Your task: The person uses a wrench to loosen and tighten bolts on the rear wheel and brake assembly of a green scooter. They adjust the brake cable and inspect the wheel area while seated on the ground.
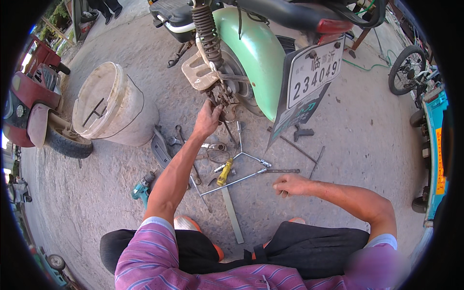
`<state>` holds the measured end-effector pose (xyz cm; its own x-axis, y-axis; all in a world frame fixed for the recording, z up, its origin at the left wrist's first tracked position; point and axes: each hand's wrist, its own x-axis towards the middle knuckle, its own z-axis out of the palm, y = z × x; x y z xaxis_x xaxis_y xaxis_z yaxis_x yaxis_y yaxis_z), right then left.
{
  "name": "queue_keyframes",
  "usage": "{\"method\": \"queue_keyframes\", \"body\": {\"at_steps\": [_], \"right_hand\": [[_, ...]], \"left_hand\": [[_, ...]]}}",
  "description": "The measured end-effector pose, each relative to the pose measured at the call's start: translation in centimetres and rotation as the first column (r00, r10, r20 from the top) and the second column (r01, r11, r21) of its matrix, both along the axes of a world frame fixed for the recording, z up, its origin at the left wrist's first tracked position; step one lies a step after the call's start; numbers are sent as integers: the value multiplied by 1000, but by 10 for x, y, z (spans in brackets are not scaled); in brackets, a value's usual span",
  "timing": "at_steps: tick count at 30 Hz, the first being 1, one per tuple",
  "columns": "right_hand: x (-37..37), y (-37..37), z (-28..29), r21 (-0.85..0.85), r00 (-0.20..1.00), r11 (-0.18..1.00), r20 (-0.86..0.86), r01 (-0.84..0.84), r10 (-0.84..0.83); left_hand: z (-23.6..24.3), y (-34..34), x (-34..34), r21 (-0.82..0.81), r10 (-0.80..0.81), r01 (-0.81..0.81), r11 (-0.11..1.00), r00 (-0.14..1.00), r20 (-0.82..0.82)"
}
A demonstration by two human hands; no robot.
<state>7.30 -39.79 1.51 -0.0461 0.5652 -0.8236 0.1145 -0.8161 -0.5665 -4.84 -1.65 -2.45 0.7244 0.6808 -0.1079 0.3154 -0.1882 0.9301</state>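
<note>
In front of me stands a scooter with a light green rear fender [258, 53] and a coil-spring shock absorber [207, 36]. My left hand [209, 119] reaches up to the rusty assembly [223, 96] beside the rear wheel hub, its fingers closed round a part there that they mostly hide. Below that hand lie a Y-shaped socket wrench [241, 152], a yellow-handled screwdriver [224, 174] and a long socket bar [234, 184]. My right hand [290, 185] is held low with curled fingers, nearest to a dark wrench [285, 170]; whether it pinches anything small is hidden.
A dirty white bucket [137, 118] stands at left, a bar across its top. On the concrete lie a teal cordless drill [141, 192], a flat metal strip [233, 217], a dark curved part [160, 146] and thin rods [292, 144]. Other vehicles flank both sides.
</note>
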Motion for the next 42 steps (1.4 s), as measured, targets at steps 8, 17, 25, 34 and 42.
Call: {"method": "queue_keyframes", "body": {"at_steps": [8, 17, 25, 34, 42], "right_hand": [[-2, 9, 4, -31, 999, 999, 12, -34, 34], [-5, 15, 1, 4, 998, 999, 31, -47, 47], [-3, 5, -2, 37, 998, 999, 60, 5, -8], [2, -1, -4, 13, 999, 1000, 34, 6, -7], [2, -4, -6, 11, 999, 1000, 42, 5, -5]], "left_hand": [[29, -7, -3, -145, -70, 78, 986, 996, 59], [100, -9, 3, -875, 276, 121, 469, 921, 276], [81, -29, -2, -667, 128, 33, 745, 973, 192], [25, -16, 1, -297, -4, 37, 954, 994, 112], [28, -11, 1, 54, 1, 0, 999, 1000, -19]]}}
